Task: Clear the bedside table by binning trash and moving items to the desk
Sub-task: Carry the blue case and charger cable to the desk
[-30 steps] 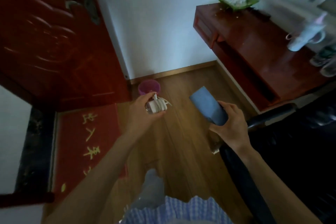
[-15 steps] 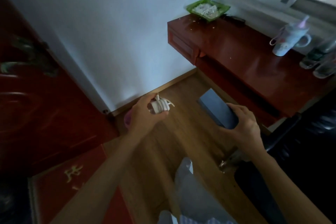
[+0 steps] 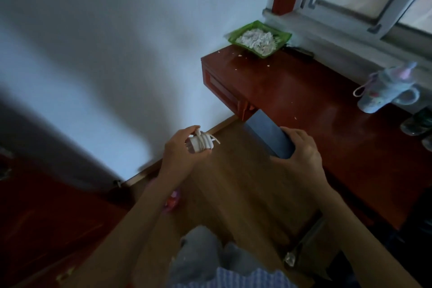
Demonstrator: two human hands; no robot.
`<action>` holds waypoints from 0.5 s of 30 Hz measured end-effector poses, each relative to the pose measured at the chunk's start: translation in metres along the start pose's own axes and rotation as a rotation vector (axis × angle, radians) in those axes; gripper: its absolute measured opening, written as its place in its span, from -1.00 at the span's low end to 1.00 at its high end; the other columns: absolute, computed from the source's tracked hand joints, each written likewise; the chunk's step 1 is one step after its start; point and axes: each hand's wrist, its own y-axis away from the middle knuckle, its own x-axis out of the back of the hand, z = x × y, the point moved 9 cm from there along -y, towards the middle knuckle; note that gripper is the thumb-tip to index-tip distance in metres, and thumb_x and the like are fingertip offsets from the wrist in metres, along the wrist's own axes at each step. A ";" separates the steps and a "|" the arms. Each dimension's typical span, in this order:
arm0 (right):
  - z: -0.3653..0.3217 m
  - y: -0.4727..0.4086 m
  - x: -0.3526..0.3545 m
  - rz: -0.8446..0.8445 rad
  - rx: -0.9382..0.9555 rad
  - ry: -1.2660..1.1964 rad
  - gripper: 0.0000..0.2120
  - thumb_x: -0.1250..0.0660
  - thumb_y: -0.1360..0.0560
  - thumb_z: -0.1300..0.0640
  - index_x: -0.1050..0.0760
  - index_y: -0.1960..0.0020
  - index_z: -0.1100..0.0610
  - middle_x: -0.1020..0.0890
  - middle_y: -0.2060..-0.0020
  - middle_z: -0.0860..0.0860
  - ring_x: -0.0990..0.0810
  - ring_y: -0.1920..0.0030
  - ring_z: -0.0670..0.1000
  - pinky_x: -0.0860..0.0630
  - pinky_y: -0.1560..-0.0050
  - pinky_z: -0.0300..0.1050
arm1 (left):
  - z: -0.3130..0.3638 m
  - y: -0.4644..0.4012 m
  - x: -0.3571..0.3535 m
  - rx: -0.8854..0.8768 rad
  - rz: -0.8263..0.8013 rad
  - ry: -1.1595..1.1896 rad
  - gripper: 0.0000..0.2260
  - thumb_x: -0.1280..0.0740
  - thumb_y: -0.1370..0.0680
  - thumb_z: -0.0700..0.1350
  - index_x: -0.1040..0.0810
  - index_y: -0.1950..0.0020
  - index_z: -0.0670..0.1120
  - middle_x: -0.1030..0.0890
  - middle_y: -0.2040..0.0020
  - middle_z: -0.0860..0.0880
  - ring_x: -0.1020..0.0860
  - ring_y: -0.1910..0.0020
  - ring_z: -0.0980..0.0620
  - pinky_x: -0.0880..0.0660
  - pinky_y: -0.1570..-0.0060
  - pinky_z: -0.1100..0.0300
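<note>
Mid-carry, approx. halfway. Left hand (image 3: 180,152) pinching white charger (image 3: 199,144) w/ cord wrapped round it; right hand (image 3: 298,147) clamped on blue box (image 3: 268,134), both above floor, just short of desk (image 3: 304,100). Nothing set down yet. Bedside table out of view, so can't tell what's left there. Pink bin (image 3: 173,201) partly hidden under left arm.

Red-brown desk (image 3: 292,91) under window: green tray (image 3: 259,38) at far corner, pale handled cup (image 3: 383,91) right, white crumbs scattered.
</note>
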 end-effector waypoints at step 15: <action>-0.015 -0.218 -0.075 -0.010 -0.024 0.060 -0.25 -0.55 -0.25 0.05 -0.35 -0.37 0.11 -0.48 -0.21 0.05 -0.42 -0.16 0.03 -0.37 -0.04 -0.12 | -0.061 -0.240 -0.022 -0.019 -0.055 0.027 -0.49 -0.54 -0.33 -0.07 -0.51 -0.23 -0.09 -0.60 -0.14 -0.03 -0.52 -0.01 0.12 -0.34 0.08 0.53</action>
